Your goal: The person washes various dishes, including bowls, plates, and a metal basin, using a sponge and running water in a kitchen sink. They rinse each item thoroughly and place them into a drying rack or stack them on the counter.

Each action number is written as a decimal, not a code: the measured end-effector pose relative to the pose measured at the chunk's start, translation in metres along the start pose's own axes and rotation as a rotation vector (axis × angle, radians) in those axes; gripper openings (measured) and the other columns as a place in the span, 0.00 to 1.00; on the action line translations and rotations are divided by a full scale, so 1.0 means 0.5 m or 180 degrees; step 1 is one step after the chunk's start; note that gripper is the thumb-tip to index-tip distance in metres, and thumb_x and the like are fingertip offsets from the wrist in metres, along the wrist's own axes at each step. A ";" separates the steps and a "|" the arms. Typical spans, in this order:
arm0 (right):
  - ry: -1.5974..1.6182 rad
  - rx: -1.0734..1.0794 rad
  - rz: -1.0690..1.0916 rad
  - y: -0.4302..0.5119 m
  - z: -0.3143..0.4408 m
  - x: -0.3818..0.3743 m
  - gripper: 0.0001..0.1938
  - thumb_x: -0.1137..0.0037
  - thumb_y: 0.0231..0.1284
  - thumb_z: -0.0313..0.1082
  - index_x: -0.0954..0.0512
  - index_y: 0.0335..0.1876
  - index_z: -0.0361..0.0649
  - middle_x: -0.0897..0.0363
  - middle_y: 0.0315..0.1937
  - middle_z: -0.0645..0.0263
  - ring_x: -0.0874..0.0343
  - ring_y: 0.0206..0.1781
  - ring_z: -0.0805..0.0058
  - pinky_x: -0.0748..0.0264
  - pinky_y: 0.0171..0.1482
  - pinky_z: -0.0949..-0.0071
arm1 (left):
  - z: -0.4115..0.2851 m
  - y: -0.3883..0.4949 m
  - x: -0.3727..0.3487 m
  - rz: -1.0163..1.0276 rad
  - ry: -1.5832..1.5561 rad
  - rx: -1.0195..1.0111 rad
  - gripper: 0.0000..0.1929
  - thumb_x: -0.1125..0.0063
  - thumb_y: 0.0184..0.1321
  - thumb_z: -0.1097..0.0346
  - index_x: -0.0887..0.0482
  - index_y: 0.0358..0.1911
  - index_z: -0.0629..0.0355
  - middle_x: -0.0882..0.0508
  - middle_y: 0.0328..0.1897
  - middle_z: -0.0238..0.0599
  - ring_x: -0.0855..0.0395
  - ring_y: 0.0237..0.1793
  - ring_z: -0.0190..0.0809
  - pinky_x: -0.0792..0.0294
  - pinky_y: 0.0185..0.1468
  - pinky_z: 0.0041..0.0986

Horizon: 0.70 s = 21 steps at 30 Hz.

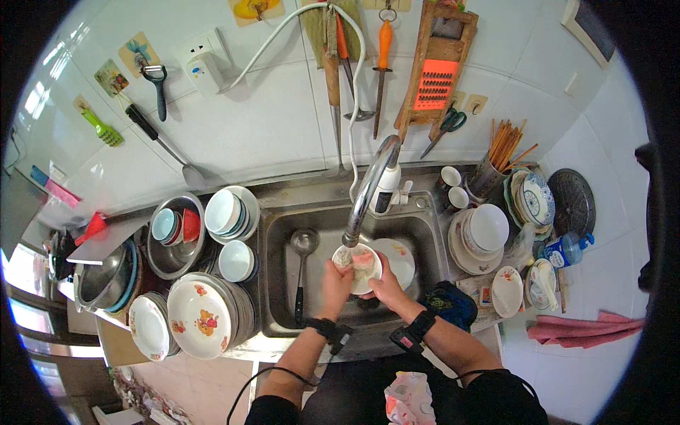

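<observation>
Over the stainless steel sink (276,265), a white bowl (366,284) is held between my two hands, just below the mouth of the curved faucet (366,196). My left hand (338,281) is at the bowl's left rim, its fingers reaching inside beside something pale and pinkish that I cannot make out. My right hand (387,284) grips the right rim, thumb on the edge. Behind the bowl, a white plate with a floral print (399,260) lies in the sink. A ladle with a black handle (300,276) rests on the sink floor to the left.
Left of the sink stand stacked plates (204,319), bowls (236,260) and a steel basin (159,260). On the right are more bowls (487,228), two cups (458,197), a chopstick holder (484,178) and a dark cloth (451,305). A white bottle (386,186) stands behind the faucet.
</observation>
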State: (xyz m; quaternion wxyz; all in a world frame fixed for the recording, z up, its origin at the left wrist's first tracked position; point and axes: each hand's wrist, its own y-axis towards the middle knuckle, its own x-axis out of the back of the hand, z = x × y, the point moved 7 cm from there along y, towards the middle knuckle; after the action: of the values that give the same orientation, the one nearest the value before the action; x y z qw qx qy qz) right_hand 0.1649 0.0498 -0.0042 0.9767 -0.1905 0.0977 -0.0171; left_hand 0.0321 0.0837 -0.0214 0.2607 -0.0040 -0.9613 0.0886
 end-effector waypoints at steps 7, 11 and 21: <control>-0.0870 -0.0945 0.1227 -0.010 -0.019 -0.024 0.37 0.54 0.47 0.21 0.54 0.65 0.48 0.38 0.53 0.56 0.23 0.38 0.65 0.20 0.25 0.73 | -0.144 0.007 0.015 0.0990 0.1827 -0.3071 0.08 0.50 0.49 0.66 0.32 0.33 0.55 0.21 0.24 0.40 0.21 0.25 0.50 0.30 0.25 0.40; -0.1608 -0.0435 0.1048 0.008 0.004 -0.026 0.36 0.48 0.45 0.23 0.49 0.63 0.46 0.33 0.48 0.58 0.24 0.36 0.70 0.22 0.21 0.77 | -0.125 0.029 0.007 0.1149 0.1954 -0.2775 0.12 0.49 0.48 0.65 0.27 0.38 0.54 0.20 0.24 0.40 0.20 0.26 0.49 0.29 0.28 0.38; -0.0264 0.0472 0.0094 0.035 0.020 -0.012 0.29 0.60 0.49 0.21 0.45 0.61 0.46 0.34 0.51 0.59 0.28 0.48 0.69 0.20 0.30 0.72 | 0.030 -0.054 -0.068 0.0939 -0.3417 0.1718 0.14 0.55 0.58 0.67 0.28 0.48 0.56 0.19 0.34 0.35 0.19 0.30 0.38 0.24 0.28 0.30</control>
State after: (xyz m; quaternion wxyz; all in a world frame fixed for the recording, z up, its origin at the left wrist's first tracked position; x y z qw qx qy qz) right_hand 0.1609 0.0701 -0.0007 0.9914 -0.1167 0.0585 -0.0019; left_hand 0.0548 0.0526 -0.0465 -0.2825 -0.0257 -0.8914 0.3534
